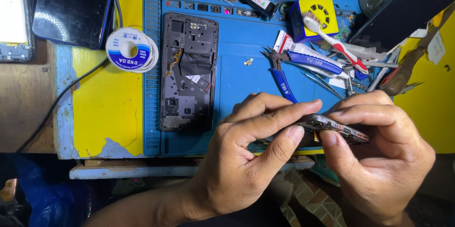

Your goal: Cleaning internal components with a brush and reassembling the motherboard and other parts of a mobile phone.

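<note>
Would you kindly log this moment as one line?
left hand: pinching phone part | right hand: gripping same part | mat: open phone frame, pliers, toothbrush

Both hands close together, fingertips pinched.

A work mat is lying on the bench. An opened phone frame is resting on the mat's left part, a solder spool sitting just left of the mat. Cutters and a toothbrush are lying to the right (among other tools). Both hands are holding a phone part nearest the viewer.
</note>
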